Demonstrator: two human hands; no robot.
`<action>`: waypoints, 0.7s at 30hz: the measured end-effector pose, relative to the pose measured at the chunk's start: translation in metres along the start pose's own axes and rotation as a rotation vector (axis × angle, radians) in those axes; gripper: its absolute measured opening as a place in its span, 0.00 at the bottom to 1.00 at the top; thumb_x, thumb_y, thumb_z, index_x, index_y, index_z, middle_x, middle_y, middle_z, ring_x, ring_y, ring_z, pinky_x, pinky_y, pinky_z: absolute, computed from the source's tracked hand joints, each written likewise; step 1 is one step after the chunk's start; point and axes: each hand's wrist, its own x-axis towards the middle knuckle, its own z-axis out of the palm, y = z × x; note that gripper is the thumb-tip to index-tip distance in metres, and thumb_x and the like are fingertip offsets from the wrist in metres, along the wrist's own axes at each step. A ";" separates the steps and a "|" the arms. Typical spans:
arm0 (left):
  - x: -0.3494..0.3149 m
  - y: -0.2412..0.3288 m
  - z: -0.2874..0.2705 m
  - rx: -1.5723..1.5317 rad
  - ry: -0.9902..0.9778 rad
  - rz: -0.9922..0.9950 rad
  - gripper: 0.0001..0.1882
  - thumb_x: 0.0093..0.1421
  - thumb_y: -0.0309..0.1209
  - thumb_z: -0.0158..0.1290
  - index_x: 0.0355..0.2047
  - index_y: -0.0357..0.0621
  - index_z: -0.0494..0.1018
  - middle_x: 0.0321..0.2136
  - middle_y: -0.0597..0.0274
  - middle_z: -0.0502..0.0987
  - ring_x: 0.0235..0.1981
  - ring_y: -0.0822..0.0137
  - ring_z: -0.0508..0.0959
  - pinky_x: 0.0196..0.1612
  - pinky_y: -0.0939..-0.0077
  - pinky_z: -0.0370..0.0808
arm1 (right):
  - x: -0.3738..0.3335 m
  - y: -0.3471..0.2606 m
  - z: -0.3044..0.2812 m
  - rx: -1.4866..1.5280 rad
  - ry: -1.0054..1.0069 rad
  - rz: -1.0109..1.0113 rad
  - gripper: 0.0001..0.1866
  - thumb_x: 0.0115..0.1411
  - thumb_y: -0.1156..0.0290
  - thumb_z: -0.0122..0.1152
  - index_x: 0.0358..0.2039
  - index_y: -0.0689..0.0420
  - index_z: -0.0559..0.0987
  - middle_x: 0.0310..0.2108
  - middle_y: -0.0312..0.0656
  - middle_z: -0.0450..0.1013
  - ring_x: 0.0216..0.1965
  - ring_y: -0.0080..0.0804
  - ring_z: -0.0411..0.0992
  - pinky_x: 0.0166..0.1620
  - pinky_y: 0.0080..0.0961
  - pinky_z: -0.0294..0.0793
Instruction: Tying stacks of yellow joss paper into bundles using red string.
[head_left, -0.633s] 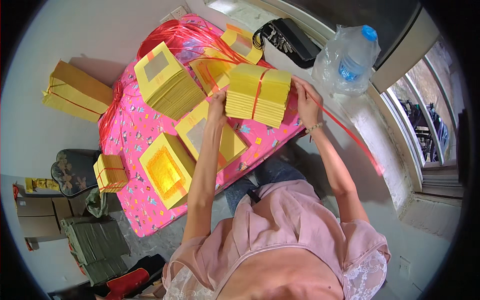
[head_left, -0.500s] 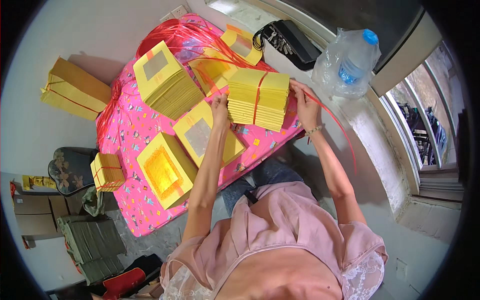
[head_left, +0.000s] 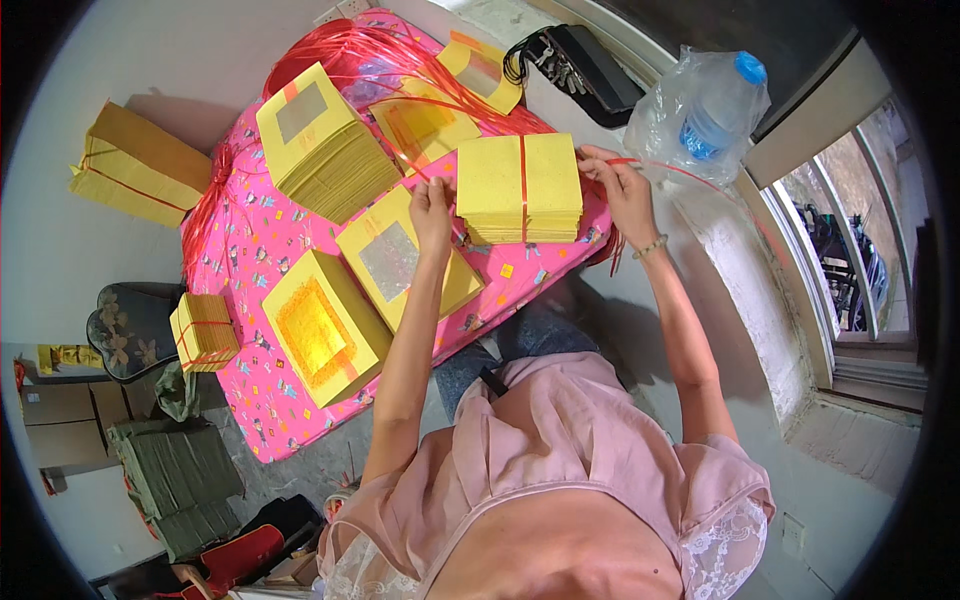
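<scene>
A thick stack of yellow paper sheets (head_left: 490, 175) lies between my hands on the pink patterned cover, with one red plastic strap (head_left: 523, 185) running across its top and down its near side. My left hand (head_left: 432, 205) is closed just left of the stack, pinching a red ribbon (head_left: 415, 168). At the stack's right edge, my right hand (head_left: 622, 195) has its fingers closed on another length of red ribbon (head_left: 682, 169), whose tail curves off to the right. Whether both ribbons are one piece passing under the stack is hidden.
More yellow paper stacks stand on the pink-covered table (head_left: 265, 425), one with a gold square (head_left: 315, 330). A red ribbon bundle (head_left: 340, 45) lies at the back. On the window ledge are a black case with keys (head_left: 590, 75) and a bagged water bottle (head_left: 715, 120).
The stack has turned and now sits squarer, its layered side showing less. My left hand has come away from its edge with ribbon in it. The right ribbon's tail has swung upward.
</scene>
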 end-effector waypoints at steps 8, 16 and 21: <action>0.022 0.064 0.003 0.351 -0.236 0.140 0.16 0.70 0.38 0.47 0.45 0.40 0.79 0.29 0.70 0.78 0.33 0.79 0.74 0.39 0.82 0.68 | 0.032 -0.039 -0.012 -0.422 -0.134 -0.265 0.10 0.64 0.69 0.57 0.40 0.60 0.82 0.35 0.42 0.73 0.36 0.30 0.71 0.41 0.23 0.70; 0.022 0.124 0.066 0.803 -0.813 0.345 0.13 0.65 0.33 0.48 0.42 0.39 0.78 0.21 0.56 0.75 0.25 0.68 0.76 0.31 0.72 0.72 | 0.050 -0.074 -0.009 -0.439 -0.220 -0.443 0.07 0.59 0.71 0.62 0.37 0.59 0.82 0.27 0.41 0.71 0.28 0.31 0.70 0.33 0.24 0.70; 0.008 0.097 0.103 0.872 -0.833 0.447 0.11 0.61 0.32 0.48 0.38 0.42 0.77 0.27 0.42 0.77 0.30 0.45 0.78 0.35 0.55 0.73 | 0.055 -0.086 0.002 -0.420 -0.226 -0.471 0.07 0.56 0.71 0.66 0.34 0.58 0.82 0.28 0.40 0.73 0.28 0.34 0.71 0.33 0.25 0.71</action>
